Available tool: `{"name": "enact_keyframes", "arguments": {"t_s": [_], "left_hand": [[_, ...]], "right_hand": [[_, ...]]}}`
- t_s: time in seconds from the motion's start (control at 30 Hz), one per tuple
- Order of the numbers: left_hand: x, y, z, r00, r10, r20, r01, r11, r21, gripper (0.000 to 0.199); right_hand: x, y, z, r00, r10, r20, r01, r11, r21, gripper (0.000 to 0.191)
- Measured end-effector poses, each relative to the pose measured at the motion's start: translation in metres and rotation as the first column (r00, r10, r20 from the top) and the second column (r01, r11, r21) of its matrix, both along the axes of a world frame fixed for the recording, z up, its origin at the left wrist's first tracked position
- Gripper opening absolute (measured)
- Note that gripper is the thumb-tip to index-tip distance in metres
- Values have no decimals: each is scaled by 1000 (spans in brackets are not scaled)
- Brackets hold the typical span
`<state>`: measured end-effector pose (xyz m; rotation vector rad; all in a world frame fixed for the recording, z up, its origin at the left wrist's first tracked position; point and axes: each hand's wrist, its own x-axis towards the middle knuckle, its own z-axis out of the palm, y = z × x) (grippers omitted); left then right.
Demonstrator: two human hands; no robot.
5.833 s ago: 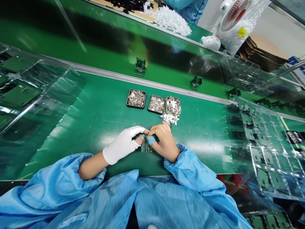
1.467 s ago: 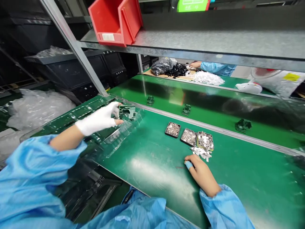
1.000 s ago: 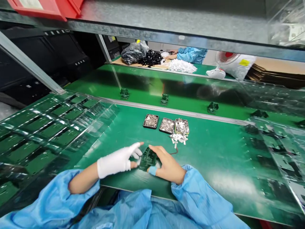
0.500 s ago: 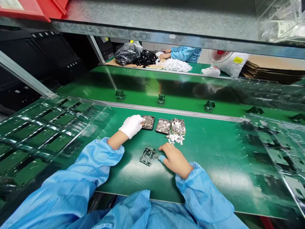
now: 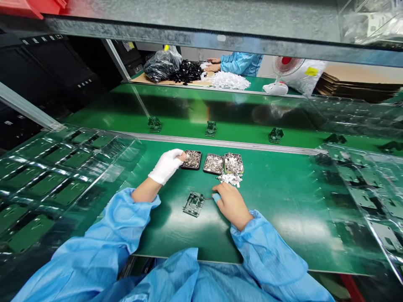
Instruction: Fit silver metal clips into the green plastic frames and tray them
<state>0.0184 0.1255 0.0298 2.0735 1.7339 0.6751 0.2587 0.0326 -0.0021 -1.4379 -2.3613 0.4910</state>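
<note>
My left hand [image 5: 166, 166], in a white glove with bare fingertips, has its fingers pinched together at the left edge of a small black tray [image 5: 192, 160] of tiny metal parts. Whatever the fingertips hold is too small to make out. My right hand [image 5: 232, 204], with a blue cover on one finger, is closed around a thin dark tool [image 5: 208, 198]. The tool's tip points left at a green circuit board assembly [image 5: 193, 204] lying flat on the green table. Beyond the right hand, a second small tray [image 5: 213, 163] and a third [image 5: 234, 162] hold metal pieces.
Loose silvery pieces [image 5: 231, 179] lie before the third tray. Clear plastic trays of boards stand left [image 5: 47, 184] and right [image 5: 362, 188]. A metal rail [image 5: 220, 144] crosses behind, with several assemblies [image 5: 210, 128] beyond it. A shelf [image 5: 201, 35] hangs overhead. Another person's hands [image 5: 213, 65] work beyond.
My left hand has drawn slightly left along the tray edge. My right hand has shifted a little, and the thin tool now lies more level beside the board. The whole view has tilted slightly.
</note>
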Motion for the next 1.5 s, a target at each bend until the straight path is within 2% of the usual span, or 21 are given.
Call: {"name": "enact_keyframes", "arguments": {"t_s": [0.03, 0.07, 0.13, 0.17, 0.23, 0.33, 0.43, 0.5, 0.6, 0.67, 0.73, 0.87, 0.93, 1.03, 1.13, 1.27, 1.33, 1.4, 1.47, 1.5], "left_hand": [[3, -7, 3, 985, -22, 171, 28, 999, -34, 27], [7, -14, 7, 936, -40, 351, 68, 995, -68, 26], [16, -30, 13, 786, -54, 616, 162, 979, -121, 25], [21, -37, 16, 741, -58, 669, 202, 969, -140, 24], [32, -52, 20, 717, -62, 694, 255, 950, -180, 23], [47, -68, 19, 749, -110, 653, 309, 930, -198, 23], [58, -75, 12, 805, -212, 555, 338, 932, -134, 25], [62, -77, 8, 865, -268, 424, 323, 944, -62, 25], [66, -77, 6, 931, -292, 221, 285, 956, 63, 25], [67, -78, 5, 940, -299, 166, 285, 953, 105, 24], [67, -78, 6, 937, -309, 164, 298, 950, 91, 23], [66, -78, 6, 917, -354, 186, 354, 935, 36, 26], [66, -77, 6, 912, -383, 149, 376, 924, 73, 26], [65, -76, 6, 914, -399, 69, 385, 909, 161, 27], [67, -78, 7, 911, -388, 142, 373, 920, 123, 27], [65, -79, 8, 850, -282, 446, 344, 937, -65, 24], [60, -72, 7, 830, -217, 514, 313, 944, -107, 22], [49, -59, 7, 895, -179, 407, 221, 974, -58, 21], [36, -40, 4, 983, -95, 155, 84, 994, 75, 22], [29, -30, 1, 999, -25, 22, 21, 989, 144, 24]], "right_hand": [[0, -1, 1, 997, 7, -76, -5, 1000, 20, 17], [-1, -2, 2, 988, 19, -153, -13, 999, 38, 16], [-3, -6, 4, 952, 38, -303, -19, 998, 65, 16], [-4, -8, 6, 927, 43, -372, -17, 997, 74, 18], [-7, -13, 8, 869, 43, -492, -8, 997, 73, 20], [-16, -17, 9, 752, -14, -659, 3, 1000, -18, 26], [-24, -16, 6, 572, -176, -801, 11, 978, -208, 22], [-26, -13, 4, 478, -275, -834, -4, 949, -315, 15], [-26, -8, 4, 378, -375, -847, -78, 898, -432, 19], [-25, -6, 4, 312, -418, -853, -148, 865, -479, 23], [-24, -5, 4, 264, -443, -857, -212, 840, -500, 24], [-21, -5, 5, 200, -505, -840, -321, 776, -543, 25], [-19, -6, 7, 184, -553, -813, -397, 714, -576, 26], [-17, -6, 11, 204, -595, -778, -465, 640, -611, 30], [-17, -6, 13, 184, -609, -771, -470, 635, -614, 31], [-19, -8, 14, 101, -615, -782, -459, 668, -586, 32], [-18, -8, 14, 88, -614, -785, -454, 676, -580, 31], [-17, -8, 14, 92, -605, -791, -441, 688, -577, 30], [-16, -8, 13, 117, -591, -798, -412, 702, -581, 30], [-16, -8, 13, 134, -587, -799, -395, 708, -586, 30]]}}
